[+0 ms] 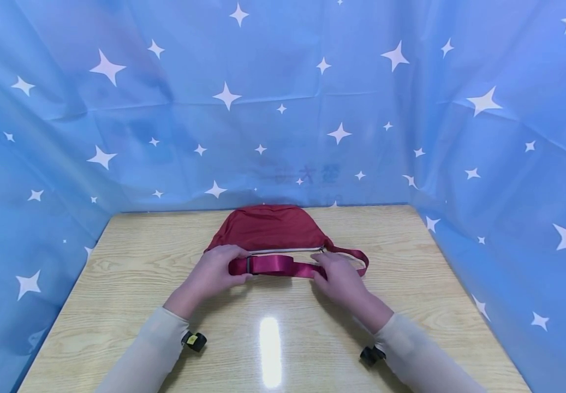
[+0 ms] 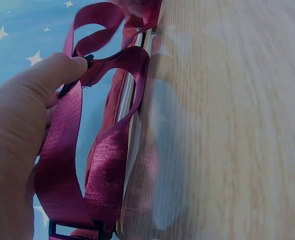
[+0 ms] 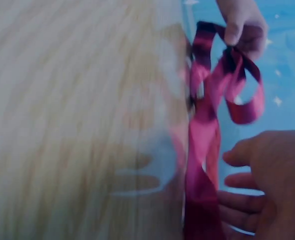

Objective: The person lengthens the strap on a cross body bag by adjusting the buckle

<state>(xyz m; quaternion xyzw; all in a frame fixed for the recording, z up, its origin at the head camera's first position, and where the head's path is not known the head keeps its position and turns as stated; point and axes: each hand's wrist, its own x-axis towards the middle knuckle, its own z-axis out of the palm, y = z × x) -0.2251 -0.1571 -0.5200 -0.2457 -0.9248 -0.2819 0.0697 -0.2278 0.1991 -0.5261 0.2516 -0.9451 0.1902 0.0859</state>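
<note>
Crimson waist bag (image 1: 275,226) showed pale zipper (image 1: 285,251), glossy looped strap (image 1: 274,265). Left hand (image 1: 216,268) pinched strap at black slider (image 2: 90,59); right hand (image 1: 340,277) reached beside strap, fingers loosely extended.

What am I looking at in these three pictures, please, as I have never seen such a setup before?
There is no robot here, only a person's bare left hand and right hand. The widest picture comes from a camera worn on the head, looking forward and down; the other two come from cameras on the left and right wrists. On the wood-grain table, near its far edge, is a dark red bag with a strap; a blue, star-patterned cloth hangs behind. The left hand pinches the strap. The right hand's fingers are spread beside it; blur hides whether they touch it.
</note>
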